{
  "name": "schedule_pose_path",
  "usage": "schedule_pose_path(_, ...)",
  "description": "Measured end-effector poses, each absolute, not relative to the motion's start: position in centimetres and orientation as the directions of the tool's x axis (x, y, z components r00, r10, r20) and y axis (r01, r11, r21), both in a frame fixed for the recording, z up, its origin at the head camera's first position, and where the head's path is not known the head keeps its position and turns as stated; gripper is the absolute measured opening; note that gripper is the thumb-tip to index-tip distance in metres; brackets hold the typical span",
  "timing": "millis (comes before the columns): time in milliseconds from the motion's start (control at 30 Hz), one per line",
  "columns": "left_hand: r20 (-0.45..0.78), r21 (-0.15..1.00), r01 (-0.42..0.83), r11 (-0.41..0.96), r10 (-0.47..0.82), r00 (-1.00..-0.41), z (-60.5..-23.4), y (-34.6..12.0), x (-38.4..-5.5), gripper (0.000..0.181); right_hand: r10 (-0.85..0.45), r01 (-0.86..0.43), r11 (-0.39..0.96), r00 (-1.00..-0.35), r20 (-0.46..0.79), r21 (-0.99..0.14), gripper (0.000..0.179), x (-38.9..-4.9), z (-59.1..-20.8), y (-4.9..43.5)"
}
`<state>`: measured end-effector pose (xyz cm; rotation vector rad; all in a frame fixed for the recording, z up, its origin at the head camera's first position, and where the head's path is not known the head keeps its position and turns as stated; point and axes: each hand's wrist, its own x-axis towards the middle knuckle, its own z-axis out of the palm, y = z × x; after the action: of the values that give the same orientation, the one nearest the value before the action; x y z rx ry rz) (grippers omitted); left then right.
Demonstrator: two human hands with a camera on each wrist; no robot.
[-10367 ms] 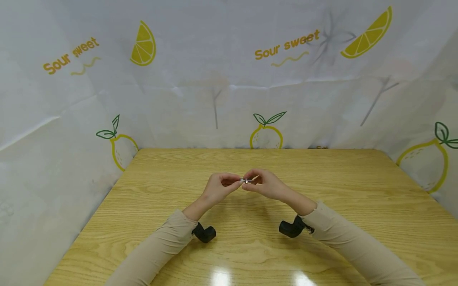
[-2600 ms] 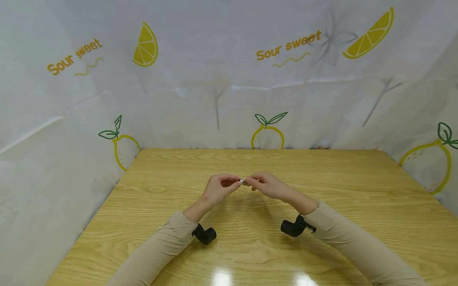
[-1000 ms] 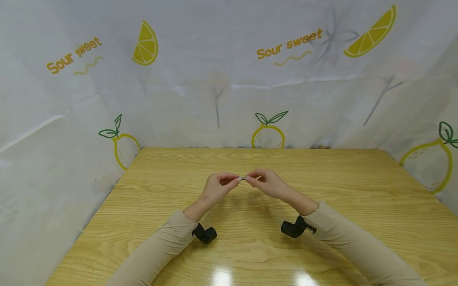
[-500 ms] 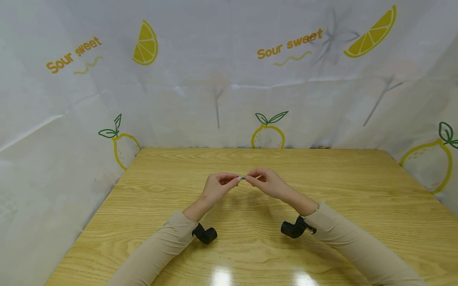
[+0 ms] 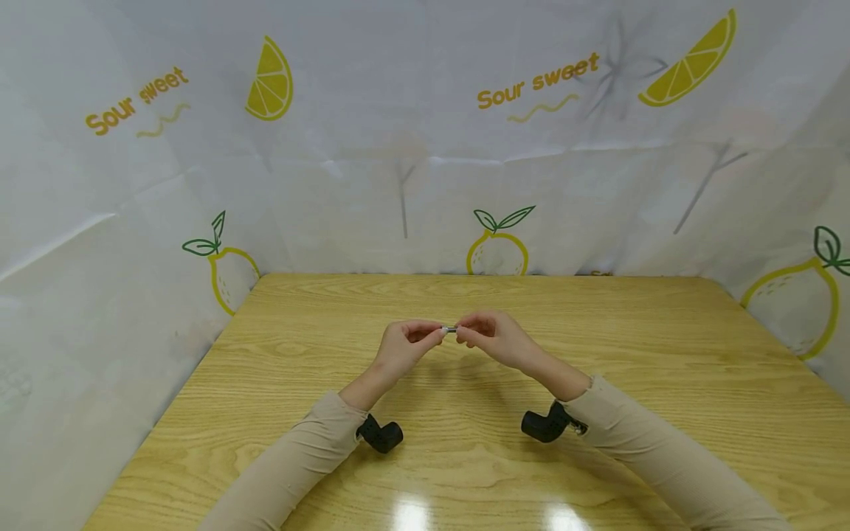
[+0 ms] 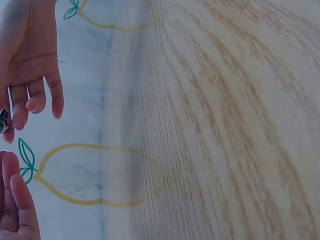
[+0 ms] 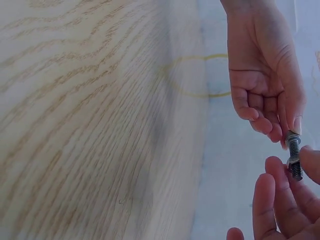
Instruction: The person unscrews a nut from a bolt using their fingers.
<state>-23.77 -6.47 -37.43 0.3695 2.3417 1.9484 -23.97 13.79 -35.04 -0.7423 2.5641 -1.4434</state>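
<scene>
A small metal bolt [image 5: 451,330] bridges the fingertips of both hands, held up over the table. My left hand [image 5: 402,349] pinches it by its head, as the right wrist view shows. On the threaded shank sits a nut [image 7: 292,162], towards the free end. The thumb and fingers of my right hand [image 5: 499,342] are at this nut, thumb on one side and index finger on the other. In the left wrist view only a bit of the nut [image 6: 3,122] shows at the left edge. The bolt's head is partly hidden by the left fingertips.
A wood-grain table [image 5: 451,472] lies under both hands. Behind it hangs a white cloth [image 5: 358,199] printed with lemons. Black wrist mounts [image 5: 381,435] project from under both beige sleeves [image 5: 299,457].
Ten seconds ago the nut showed between the hands, with the right fingers spread around the bolt's end; now shank shows there. Over the last second the right fingertips shift slightly; the left hand stays nearly still.
</scene>
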Motion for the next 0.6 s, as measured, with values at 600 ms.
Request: schedule_pose_path(600,0.101,0.975,0.141,0.169,0.228,-0.968,-37.5,-6.43,-23.77,0.026,-0.461,-0.304,0.407,-0.883,0.094,-0.861,0.034,-23.8,-34.83,13.65)
